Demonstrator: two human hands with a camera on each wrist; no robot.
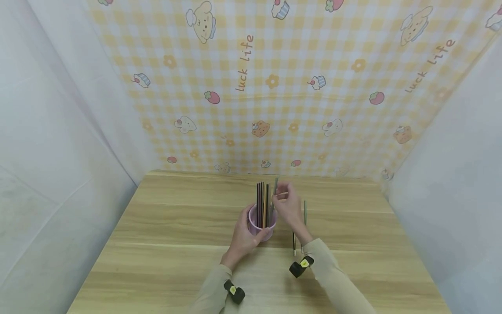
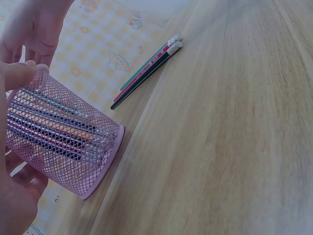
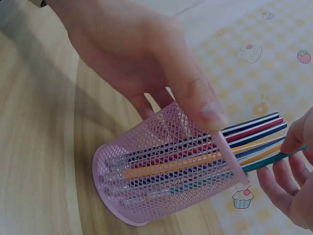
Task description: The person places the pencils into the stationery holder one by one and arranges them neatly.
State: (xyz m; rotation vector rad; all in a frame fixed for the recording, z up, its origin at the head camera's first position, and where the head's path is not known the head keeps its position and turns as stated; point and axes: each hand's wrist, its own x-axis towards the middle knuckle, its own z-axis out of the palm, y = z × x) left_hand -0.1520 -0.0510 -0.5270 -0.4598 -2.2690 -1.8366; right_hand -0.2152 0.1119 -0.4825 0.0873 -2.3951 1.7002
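Observation:
A pink mesh pencil cup [image 1: 268,237] stands on the table, holding several pencils [image 3: 254,128] in dark, red, yellow and green. My left hand [image 1: 244,237] grips the cup from its left side, thumb over the rim in the right wrist view. At the cup's mouth my right hand [image 1: 290,207] pinches a green pencil [image 3: 266,162] near its upper end. That pencil's lower part is inside the cup, seen through the mesh. Beside the cup, below my right hand, lie a black pencil [image 2: 139,82], a red one and a green one, with pale ends.
The wooden table [image 1: 176,226] runs back to a yellow checked cloth [image 1: 235,109] with cartoon prints. White panels [image 1: 443,187] flank both sides. Dark cameras [image 1: 301,266] are strapped to both wrists.

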